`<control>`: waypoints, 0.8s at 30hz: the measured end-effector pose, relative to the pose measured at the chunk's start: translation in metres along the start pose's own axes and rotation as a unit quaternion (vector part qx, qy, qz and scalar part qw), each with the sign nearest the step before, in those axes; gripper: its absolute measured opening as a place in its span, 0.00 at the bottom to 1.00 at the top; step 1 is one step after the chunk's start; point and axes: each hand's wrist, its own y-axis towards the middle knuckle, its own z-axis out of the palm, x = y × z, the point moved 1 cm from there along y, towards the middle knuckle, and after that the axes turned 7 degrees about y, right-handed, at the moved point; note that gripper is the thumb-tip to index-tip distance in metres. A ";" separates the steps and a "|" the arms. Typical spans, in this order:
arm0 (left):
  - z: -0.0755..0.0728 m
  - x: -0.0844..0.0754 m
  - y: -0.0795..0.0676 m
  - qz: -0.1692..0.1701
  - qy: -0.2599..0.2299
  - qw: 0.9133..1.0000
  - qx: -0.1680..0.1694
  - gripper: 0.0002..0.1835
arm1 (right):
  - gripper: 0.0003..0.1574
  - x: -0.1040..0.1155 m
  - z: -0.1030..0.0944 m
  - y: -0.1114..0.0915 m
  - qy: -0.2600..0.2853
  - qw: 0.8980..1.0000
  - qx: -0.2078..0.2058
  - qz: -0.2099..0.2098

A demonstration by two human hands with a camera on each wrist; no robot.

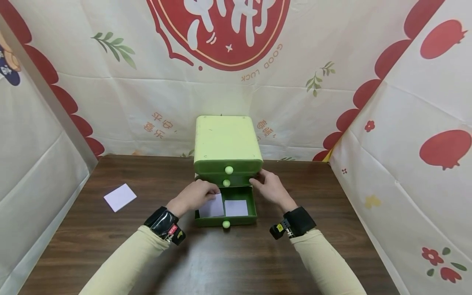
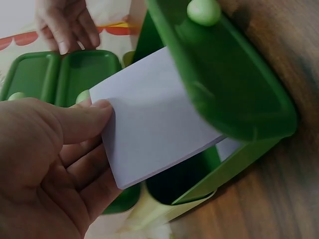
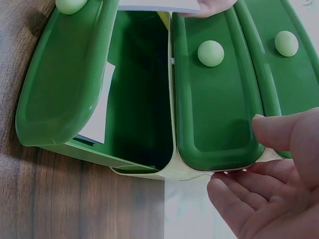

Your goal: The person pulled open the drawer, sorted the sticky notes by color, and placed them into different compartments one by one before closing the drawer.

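My left hand [image 1: 194, 197] pinches a white paper card [image 2: 154, 119] by its edge, thumb on one face and fingers behind. The card slants down into the left part of the pulled-out bottom drawer [image 1: 226, 222]. A second white card [image 1: 236, 208] lies in that drawer's right part. My right hand [image 1: 272, 189] is at the right side of the small green drawer cabinet [image 1: 228, 137]. In the right wrist view its thumb is at the drawer front's edge, with loosely extended fingers along the cabinet's side. The middle drawer [image 3: 219, 109] and top drawer [image 3: 291, 79] look closed.
Another white card [image 1: 120, 197] lies on the brown wooden table [image 1: 236, 262], left of the cabinet. Printed cloth [image 1: 221, 96] hangs behind the cabinet and along both sides. Round pale green knobs [image 1: 226, 224] stick out from the drawer fronts.
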 end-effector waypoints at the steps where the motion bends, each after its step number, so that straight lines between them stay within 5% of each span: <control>1: 0.002 0.000 0.000 -0.004 -0.002 1.000 0.005 0.10 | 0.30 0.000 0.000 0.000 0.000 1.000 0.001 0.000; 14: 0.028 0.007 0.011 -0.047 -0.022 0.997 0.052 0.12 | 0.30 -0.001 0.001 0.000 0.000 1.000 -0.003 0.004; 24: 0.043 0.008 0.015 -0.073 0.038 0.994 0.073 0.17 | 0.27 -0.003 0.001 -0.001 0.003 1.000 -0.010 -0.003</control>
